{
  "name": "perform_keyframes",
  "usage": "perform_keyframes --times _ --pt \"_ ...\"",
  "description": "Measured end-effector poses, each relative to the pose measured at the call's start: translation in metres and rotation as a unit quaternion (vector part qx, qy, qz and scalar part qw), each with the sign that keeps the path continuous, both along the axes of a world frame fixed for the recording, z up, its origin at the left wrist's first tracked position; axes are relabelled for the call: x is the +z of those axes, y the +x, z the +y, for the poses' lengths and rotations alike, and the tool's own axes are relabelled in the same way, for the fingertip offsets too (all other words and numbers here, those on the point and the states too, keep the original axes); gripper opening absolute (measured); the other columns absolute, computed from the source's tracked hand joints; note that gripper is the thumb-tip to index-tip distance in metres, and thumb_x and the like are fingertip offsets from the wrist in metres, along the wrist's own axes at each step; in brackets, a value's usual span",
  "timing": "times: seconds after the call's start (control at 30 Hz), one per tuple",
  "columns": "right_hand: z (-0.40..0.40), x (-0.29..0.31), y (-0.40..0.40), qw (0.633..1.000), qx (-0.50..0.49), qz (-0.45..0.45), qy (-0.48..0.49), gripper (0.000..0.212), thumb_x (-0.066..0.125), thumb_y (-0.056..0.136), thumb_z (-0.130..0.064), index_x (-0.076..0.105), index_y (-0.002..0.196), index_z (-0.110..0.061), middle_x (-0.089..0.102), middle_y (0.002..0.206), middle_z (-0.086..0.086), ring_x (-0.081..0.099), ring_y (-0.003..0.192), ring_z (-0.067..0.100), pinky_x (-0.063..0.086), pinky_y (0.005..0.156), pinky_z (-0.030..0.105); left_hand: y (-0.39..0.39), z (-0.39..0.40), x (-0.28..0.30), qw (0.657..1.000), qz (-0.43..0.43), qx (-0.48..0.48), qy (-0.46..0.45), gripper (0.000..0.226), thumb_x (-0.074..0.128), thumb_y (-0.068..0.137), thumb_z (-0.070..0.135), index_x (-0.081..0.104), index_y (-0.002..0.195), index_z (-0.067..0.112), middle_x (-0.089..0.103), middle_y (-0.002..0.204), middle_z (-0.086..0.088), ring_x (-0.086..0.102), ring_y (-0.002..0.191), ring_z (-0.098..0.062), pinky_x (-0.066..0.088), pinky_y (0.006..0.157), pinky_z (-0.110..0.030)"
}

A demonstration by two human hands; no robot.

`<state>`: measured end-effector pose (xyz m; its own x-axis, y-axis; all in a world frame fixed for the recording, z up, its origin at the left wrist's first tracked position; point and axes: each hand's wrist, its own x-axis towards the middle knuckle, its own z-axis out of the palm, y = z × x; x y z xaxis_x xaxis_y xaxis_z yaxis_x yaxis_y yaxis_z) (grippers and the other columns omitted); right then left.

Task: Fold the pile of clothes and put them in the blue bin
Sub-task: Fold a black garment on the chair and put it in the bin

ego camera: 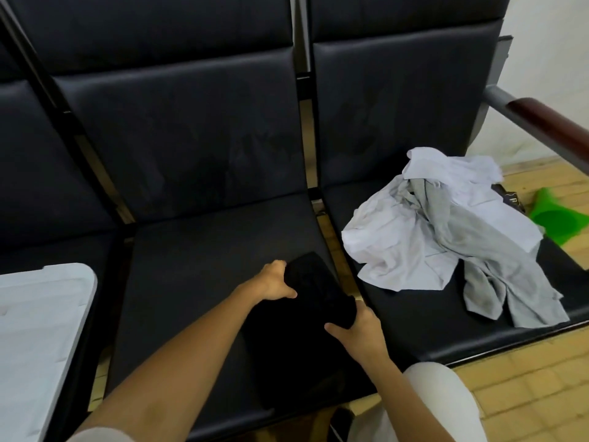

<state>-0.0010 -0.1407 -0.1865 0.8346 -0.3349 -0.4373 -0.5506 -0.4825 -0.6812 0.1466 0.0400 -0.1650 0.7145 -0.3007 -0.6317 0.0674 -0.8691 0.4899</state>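
1. Seats (204,237): black, plain, no pattern.
2. Held garment (318,291): solid black.
3. Pile, upper garment (398,250): pale white-lilac, plain.
4. Pile, second garment (490,260): light grey, plain.
5. Lid (38,314) at left: white.
6. Armrest (548,118): dark reddish-brown on a grey bar.
7. Floor (526,393): yellow-tan tiles in a grid.
8. Object on floor (554,218): bright green.
9. Wall (548,43): off-white.

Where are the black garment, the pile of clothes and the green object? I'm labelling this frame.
black garment (314,283): head view, folded upper part between the hands.
pile of clothes (446,231): head view, middle of the heap.
green object (556,215): head view, its centre.
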Motion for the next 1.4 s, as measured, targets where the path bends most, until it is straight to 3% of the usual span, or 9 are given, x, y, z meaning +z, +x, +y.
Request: perform_keyframes --times 0.17,0.33,0.43,0.63,0.87,1.1,1.13,1.27,1.4 --pt "0.008 0.028 0.009 0.989 0.131 -0.069 0.020 0.016 0.080 0.080 -0.024 0.066 0.086 -0.027 0.069 0.088 -0.005 0.068 0.086 0.009 0.051 0.068 0.015 -0.028 0.048 0.066 0.988 0.015 0.045 -0.146 0.034 0.081 0.079 0.017 0.068 0.111 0.018 0.073 0.104 0.006 0.069 0.095 -0.006 0.057 0.084 -0.022" --pt "0.059 0.110 0.019 0.946 0.278 -0.132 0.100 0.016 0.080 0.079 -0.016 0.070 0.087 -0.025 0.073 0.085 -0.010 0.068 0.083 0.000 0.055 0.073 0.024 -0.109 0.152 0.130 0.950 -0.065 0.188 -0.241 0.039 0.084 0.077 0.014 0.069 0.113 0.021 0.076 0.106 0.007 0.070 0.099 -0.005 0.056 0.082 -0.020" --pt "0.138 0.165 0.013 0.888 0.417 -0.160 0.108 0.022 0.077 0.084 -0.019 0.064 0.083 -0.037 0.069 0.086 -0.020 0.066 0.083 -0.002 0.051 0.067 0.017 -0.186 0.229 0.155 0.892 -0.150 0.331 -0.270 0.035 0.080 0.080 0.011 0.070 0.113 0.017 0.076 0.105 0.002 0.072 0.100 -0.014 0.058 0.087 -0.028" --pt "0.303 0.226 -0.034 0.772 0.587 -0.224 0.095 0.025 0.071 0.083 -0.007 0.066 0.067 -0.026 0.067 0.067 -0.003 0.064 0.062 0.009 0.045 0.053 0.030 -0.343 0.352 0.194 0.781 -0.326 0.485 -0.222 0.024 0.077 0.081 0.003 0.073 0.098 0.018 0.078 0.093 0.005 0.073 0.088 -0.011 0.058 0.074 -0.023" --pt "0.471 0.210 -0.131 0.657 0.723 -0.190 0.099 0.011 0.063 0.082 -0.008 0.059 0.073 -0.005 0.062 0.070 0.012 0.060 0.067 0.026 0.047 0.058 0.042 -0.515 0.442 0.174 0.701 -0.363 0.602 -0.126 0.011 0.072 0.086 0.002 0.071 0.097 0.004 0.073 0.089 -0.017 0.071 0.080 -0.019 0.056 0.068 -0.033" --pt "0.569 0.146 -0.225 0.563 0.821 -0.098 0.006 0.021 0.060 0.079 -0.010 0.048 0.064 -0.015 0.054 0.066 -0.001 0.054 0.063 0.016 0.040 0.055 0.030 -0.628 0.481 0.108 0.712 -0.293 0.636 -0.057 0.012 0.073 0.086 0.007 0.070 0.096 0.012 0.072 0.087 -0.012 0.068 0.078 -0.019 0.053 0.067 -0.028" --pt "0.576 0.137 -0.233 0.544 0.833 -0.095 -0.021 0.007 0.057 0.081 -0.011 0.057 0.074 -0.014 0.060 0.073 0.000 0.058 0.067 0.017 0.046 0.057 0.032 -0.635 0.484 0.099 0.713 -0.284 0.639 -0.052 0.013 0.074 0.086 0.008 0.070 0.096 0.016 0.072 0.086 -0.007 0.069 0.078 -0.015 0.053 0.066 -0.025" --pt "0.596 0.116 -0.253 0.501 0.850 -0.142 -0.085 0.034 0.052 0.085 -0.010 0.061 0.117 -0.018 0.067 0.100 -0.001 0.064 0.086 0.021 0.054 0.068 0.037 -0.651 0.492 0.072 0.692 -0.277 0.665 -0.056 0.021 0.073 0.085 0.008 0.070 0.102 0.018 0.072 0.092 0.000 0.068 0.084 -0.009 0.057 0.071 -0.024" --pt "0.592 0.102 -0.258 0.471 0.860 -0.168 -0.105 0.022 0.052 0.086 -0.001 0.054 0.098 -0.020 0.054 0.093 -0.008 0.054 0.083 0.016 0.040 0.056 0.021 -0.652 0.487 0.045 0.716 -0.261 0.647 -0.017 0.019 0.071 0.084 0.010 0.066 0.102 0.013 0.070 0.093 0.000 0.067 0.088 -0.017 0.055 0.074 -0.030"
